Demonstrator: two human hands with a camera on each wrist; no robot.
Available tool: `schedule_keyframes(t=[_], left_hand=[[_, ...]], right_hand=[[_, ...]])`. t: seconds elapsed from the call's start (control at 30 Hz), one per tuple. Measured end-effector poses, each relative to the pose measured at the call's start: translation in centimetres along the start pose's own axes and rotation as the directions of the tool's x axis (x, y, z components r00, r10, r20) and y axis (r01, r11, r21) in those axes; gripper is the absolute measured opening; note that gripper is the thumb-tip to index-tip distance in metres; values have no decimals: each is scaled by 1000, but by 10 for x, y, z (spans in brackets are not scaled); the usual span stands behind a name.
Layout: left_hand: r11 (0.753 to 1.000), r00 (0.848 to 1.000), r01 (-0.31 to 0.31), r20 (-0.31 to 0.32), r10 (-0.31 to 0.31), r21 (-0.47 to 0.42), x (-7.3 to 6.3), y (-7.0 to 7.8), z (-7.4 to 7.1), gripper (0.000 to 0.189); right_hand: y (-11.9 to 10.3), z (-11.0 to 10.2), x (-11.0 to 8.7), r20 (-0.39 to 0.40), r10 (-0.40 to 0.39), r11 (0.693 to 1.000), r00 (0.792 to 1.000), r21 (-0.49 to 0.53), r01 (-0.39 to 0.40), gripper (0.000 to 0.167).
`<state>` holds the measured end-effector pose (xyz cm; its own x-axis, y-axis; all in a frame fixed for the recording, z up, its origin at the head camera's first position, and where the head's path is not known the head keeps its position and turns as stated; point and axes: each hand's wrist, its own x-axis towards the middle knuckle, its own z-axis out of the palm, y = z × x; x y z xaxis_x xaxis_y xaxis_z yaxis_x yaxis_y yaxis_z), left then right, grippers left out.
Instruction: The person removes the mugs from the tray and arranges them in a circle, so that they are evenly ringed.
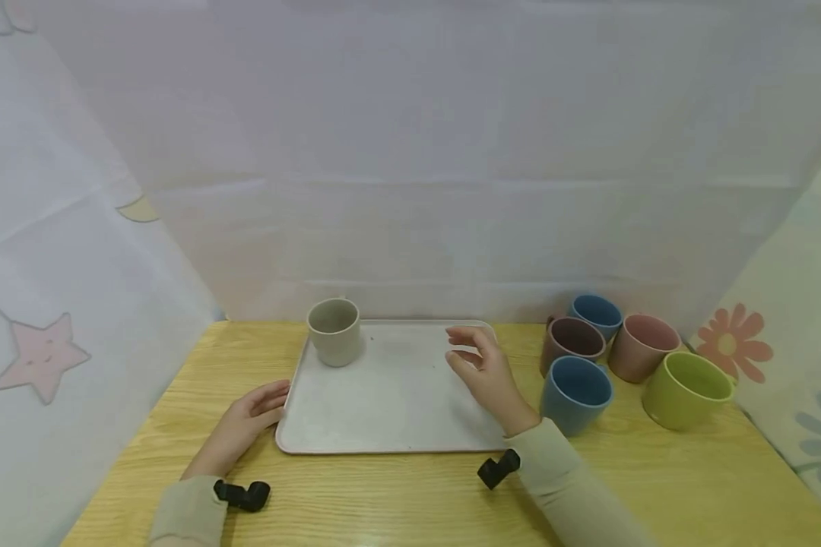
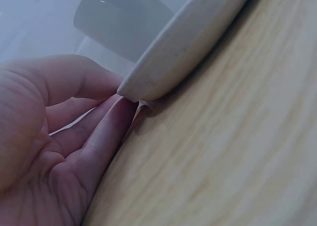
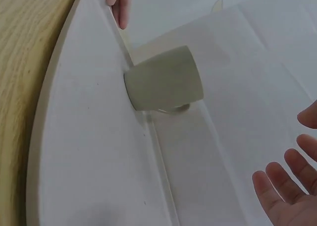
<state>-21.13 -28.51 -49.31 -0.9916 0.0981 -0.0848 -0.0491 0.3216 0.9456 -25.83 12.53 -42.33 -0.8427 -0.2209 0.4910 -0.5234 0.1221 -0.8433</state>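
A white rectangular tray (image 1: 397,395) lies on the wooden table, with a grey-beige mug (image 1: 335,334) standing upright in its back left corner. At the tray's left edge, my left hand (image 1: 246,422) pinches the rim between thumb and fingers; the left wrist view shows the fingertips (image 2: 116,112) right at the rim. Above the tray's right part hovers my right hand (image 1: 486,376), fingers loosely bent and apart, holding nothing. In the right wrist view, the mug's handle (image 3: 178,108) points toward the back.
Right of the tray several mugs stand close together: a near blue mug (image 1: 576,399), a dark mauve mug (image 1: 554,349), a far blue mug (image 1: 598,313), a pink mug (image 1: 639,353) and a green mug (image 1: 684,395). A white cloth backdrop (image 1: 410,190) rises behind the table.
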Motion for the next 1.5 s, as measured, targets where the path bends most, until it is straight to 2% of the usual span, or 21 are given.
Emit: schedule_keyframes(t=[0.17, 0.33, 0.43, 0.63, 0.8, 0.87, 1.03, 1.2, 1.5], left_hand=[[1000, 1000, -8, 3, 8, -4, 1, 0, 2, 59], [1000, 1000, -1, 6, 1, -15, 1, -1, 4, 58], [1000, 1000, 5, 5, -5, -11, 2, -1, 5, 58], [1000, 1000, -12, 3, 12, 3, 2, 0, 5, 58], [1000, 1000, -23, 13, 23, 16, 2, 3, 6, 58], [1000, 1000, -24, 15, 23, 14, 1, 4, 5, 58], [1000, 1000, -21, 11, 21, 0, 0, 6, 3, 58], [1000, 1000, -23, 1, 23, 9, -2, 4, 2, 57], [999, 999, -38, 10, 38, -16, -3, 1, 2, 59]], right_hand=[[13, 34, 17, 94, 97, 995, 991, -7, -97, 42], [27, 68, 30, 191, 189, 981, 963, -75, -177, 56], [34, 86, 39, 213, 225, 973, 951, -107, -206, 66], [42, 114, 62, 208, 265, 962, 942, -124, -244, 81], [44, 129, 74, 199, 290, 949, 936, -187, -254, 90], [42, 135, 78, 185, 298, 946, 937, -189, -263, 91], [43, 149, 86, 156, 288, 955, 945, -116, -272, 91], [41, 158, 95, 159, 248, 969, 956, -58, -242, 86], [28, 161, 101, 131, 284, 957, 950, -93, -274, 87]])
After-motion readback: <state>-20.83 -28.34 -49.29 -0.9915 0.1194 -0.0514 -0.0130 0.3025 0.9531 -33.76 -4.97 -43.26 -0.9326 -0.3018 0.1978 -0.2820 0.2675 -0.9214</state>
